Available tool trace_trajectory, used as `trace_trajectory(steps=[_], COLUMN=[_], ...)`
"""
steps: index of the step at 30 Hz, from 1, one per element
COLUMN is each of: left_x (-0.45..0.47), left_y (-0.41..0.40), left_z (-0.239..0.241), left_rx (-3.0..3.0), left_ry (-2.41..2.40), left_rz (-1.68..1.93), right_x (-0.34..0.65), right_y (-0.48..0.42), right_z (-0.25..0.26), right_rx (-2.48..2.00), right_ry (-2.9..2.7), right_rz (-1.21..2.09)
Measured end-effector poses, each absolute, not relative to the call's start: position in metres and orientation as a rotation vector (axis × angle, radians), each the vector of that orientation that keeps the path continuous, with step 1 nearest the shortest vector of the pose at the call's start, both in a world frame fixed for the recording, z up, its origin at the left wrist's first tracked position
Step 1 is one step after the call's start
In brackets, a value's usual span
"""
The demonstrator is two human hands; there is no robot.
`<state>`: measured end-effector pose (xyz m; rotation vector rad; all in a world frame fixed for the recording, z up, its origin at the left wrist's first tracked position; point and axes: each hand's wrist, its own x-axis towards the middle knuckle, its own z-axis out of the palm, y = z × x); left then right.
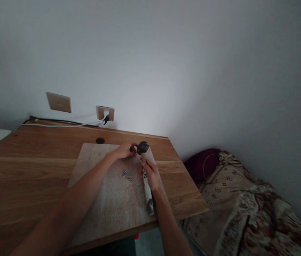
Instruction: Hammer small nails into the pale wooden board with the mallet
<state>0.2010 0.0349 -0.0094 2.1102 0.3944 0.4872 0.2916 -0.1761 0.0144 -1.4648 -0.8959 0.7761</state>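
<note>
My right hand (152, 174) is wrapped around the handle of a hammer (147, 192), its dark head (143, 145) pointing away from me and its pale, worn handle angled back toward me. Close to the left of the hammer head, my left hand (125, 150) has its fingers curled in a pinch over the far part of a light wooden board (113, 202). What those fingers hold, if anything, is hidden or too small to make out. Between my forearms, several small silvery nails (126, 174) lie loose on the board.
The board rests on a wooden desk (27, 170) against a white wall. A plug with white and black cables (59, 124) sits in a wall socket (109, 113). A round hole (100, 140) is in the desk. To the right lies patterned bedding (227, 188) with a purple pillow (201, 163).
</note>
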Motion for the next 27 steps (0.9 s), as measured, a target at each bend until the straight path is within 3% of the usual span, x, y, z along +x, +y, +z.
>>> trace_trajectory(steps=[27], left_x=[0.204], left_y=[0.038], left_z=[-0.018], left_rx=[2.056], left_ry=[0.353], left_rz=[0.506], right_x=[0.291], right_y=[-0.176], right_z=[0.02], right_rx=[-1.483], right_ry=[-0.907], right_rz=[0.843])
